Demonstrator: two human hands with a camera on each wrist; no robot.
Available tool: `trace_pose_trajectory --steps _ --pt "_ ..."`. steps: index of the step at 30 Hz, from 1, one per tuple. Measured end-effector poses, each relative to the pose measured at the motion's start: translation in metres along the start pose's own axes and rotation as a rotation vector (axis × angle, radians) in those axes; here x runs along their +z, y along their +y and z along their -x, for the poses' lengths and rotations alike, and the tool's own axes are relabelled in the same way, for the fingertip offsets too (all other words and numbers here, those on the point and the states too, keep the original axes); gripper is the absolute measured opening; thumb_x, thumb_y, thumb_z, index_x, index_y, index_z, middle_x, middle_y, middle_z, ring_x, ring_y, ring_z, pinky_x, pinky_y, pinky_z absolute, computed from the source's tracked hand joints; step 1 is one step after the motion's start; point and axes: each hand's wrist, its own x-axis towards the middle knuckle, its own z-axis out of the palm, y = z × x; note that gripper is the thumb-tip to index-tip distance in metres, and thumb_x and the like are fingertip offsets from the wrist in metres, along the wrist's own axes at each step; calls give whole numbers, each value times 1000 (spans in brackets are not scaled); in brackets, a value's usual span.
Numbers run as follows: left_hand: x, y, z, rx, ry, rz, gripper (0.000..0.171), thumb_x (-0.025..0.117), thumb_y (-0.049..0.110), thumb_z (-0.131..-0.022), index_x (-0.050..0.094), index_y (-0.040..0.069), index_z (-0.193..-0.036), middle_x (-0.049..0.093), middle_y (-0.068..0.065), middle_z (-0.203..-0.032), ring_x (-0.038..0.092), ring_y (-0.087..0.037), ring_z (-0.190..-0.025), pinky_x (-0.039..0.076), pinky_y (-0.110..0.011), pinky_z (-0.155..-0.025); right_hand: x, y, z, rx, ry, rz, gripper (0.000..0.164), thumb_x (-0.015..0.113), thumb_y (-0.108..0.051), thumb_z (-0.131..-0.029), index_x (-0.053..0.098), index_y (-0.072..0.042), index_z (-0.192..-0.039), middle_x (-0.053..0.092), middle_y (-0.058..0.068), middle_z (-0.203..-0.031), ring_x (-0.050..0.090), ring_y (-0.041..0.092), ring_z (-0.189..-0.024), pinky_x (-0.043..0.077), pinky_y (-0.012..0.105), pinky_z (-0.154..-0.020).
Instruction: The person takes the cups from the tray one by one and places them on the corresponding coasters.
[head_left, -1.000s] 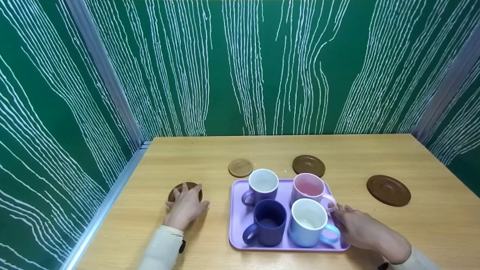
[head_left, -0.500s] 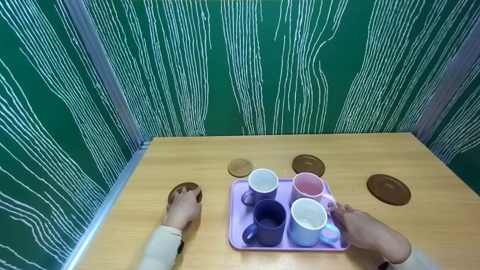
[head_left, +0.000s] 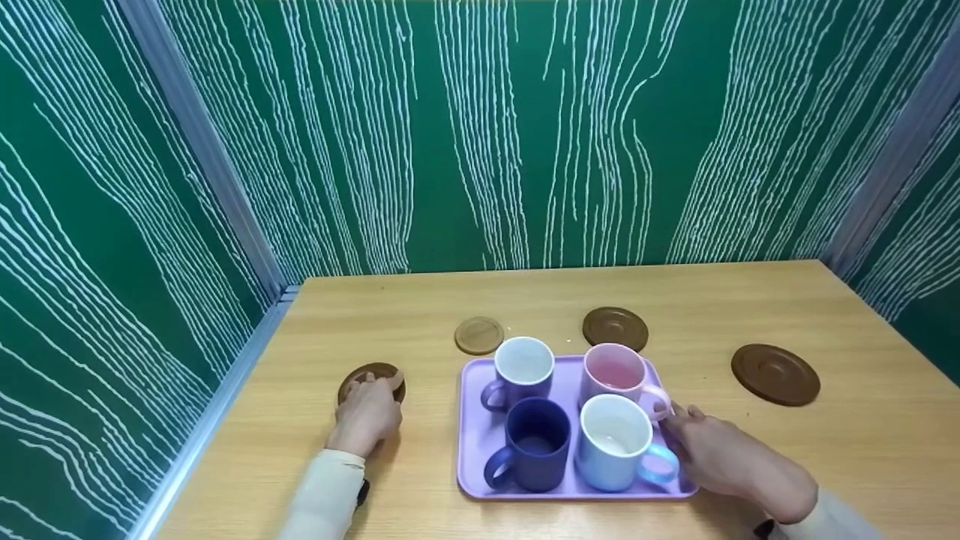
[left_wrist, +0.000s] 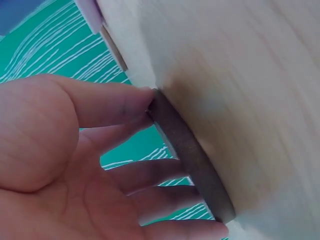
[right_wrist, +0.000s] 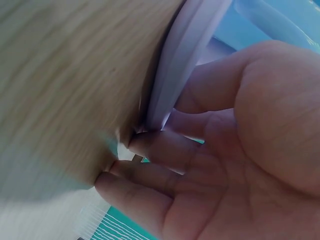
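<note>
Tray (head_left: 471, 420), lilac, sits near-centre on the wooden surface (head_left: 750, 300), largest item in play, carrying four mugs: lilac mug (head_left: 523, 369) far left, pink mug (head_left: 619, 375) far right, navy mug (head_left: 534, 444) near left, pale blue mug (head_left: 619, 442) near right. Right hand (head_left: 720, 459) lies against the tray's right rim; wrist view shows fingers (right_wrist: 165, 150) loosely curled, tips at and partly under the tray edge, thumb above. Not a full grip, more a hold on the rim

Coasters next in size: large dark coaster (head_left: 775, 374) far right, apart from the tray; dark coaster (head_left: 615, 328) just beyond the pink mug; pale coaster (head_left: 478, 335) beyond the lilac mug. Small brown coaster (head_left: 369, 373) left of the tray, flat on the surface. Left hand (head_left: 365, 414) covers its near half, fingers (left_wrist: 120, 102) spread, tips on its rim

Judged step: left hand settling or taking the small coaster, right steadying the tray. Next move likely needs a firmer pinch on the coaster's thin edge
</note>
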Motion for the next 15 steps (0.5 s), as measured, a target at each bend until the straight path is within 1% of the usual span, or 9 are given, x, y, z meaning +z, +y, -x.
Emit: trace_pose_trajectory --steps 2,4,5,6,9,10,12,15 --pt "0 1 -2 -6 -5 -6 56 59 9 -100 50 18 -154 28 -34 -161 28 -61 -145 49 -71 -89 0 0 0 -4 1 4 56 62 -7 -95 50 5 -148 50 35 -146 50 64 -126 43 73 -100" --pt "1 3 -4 -14 -12 -7 57 59 9 -99 49 18 -155 27 -34 -161 26 -61 -146 44 -78 -94 0 0 0 -4 0 5 54 61 -7 -96 51 5 -148 50 35 -146 50 64 -126 43 72 -100" --pt "1 4 -5 -17 -16 -6 58 59 8 -98 49 18 -155 27 -34 -161 25 -61 -146 42 -80 -95 0 0 0 -4 2 4 52 60 -9 -98 51 5 -148 51 36 -145 50 64 -126 43 72 -100" --pt "1 4 -6 -18 -18 -6 59 58 7 -98 49 18 -155 26 -35 -161 24 -61 -146 39 -82 -96 -1 0 0 -1 2 6 52 60 -9 -98 51 5 -147 52 36 -144 50 64 -126 43 72 -100" --pt "1 5 -10 -15 -18 -4 60 58 5 -97 49 18 -155 26 -35 -161 25 -61 -146 38 -83 -97 -1 0 0 11 -3 9 53 61 -8 -96 52 4 -147 55 37 -140 50 64 -126 43 73 -99" --pt "1 5 -11 -8 -16 -1 60 57 5 -97 49 18 -155 26 -35 -161 25 -62 -146 38 -83 -97 -1 0 1 9 3 14 55 63 -7 -94 52 4 -147 56 36 -139 50 64 -126 44 73 -99" --pt "0 6 -14 10 -7 4 60 57 3 -97 50 18 -155 28 -35 -161 26 -63 -145 39 -83 -96 0 1 1 5 12 26 64 69 -3 -85 53 4 -146 58 36 -137 51 65 -124 45 73 -97" --pt "-2 5 -18 31 0 18 61 55 2 -96 50 18 -154 30 -33 -161 27 -63 -144 41 -80 -95 1 1 0 -8 32 41 69 72 -2 -78 54 4 -145 60 34 -136 53 65 -121 47 73 -95"
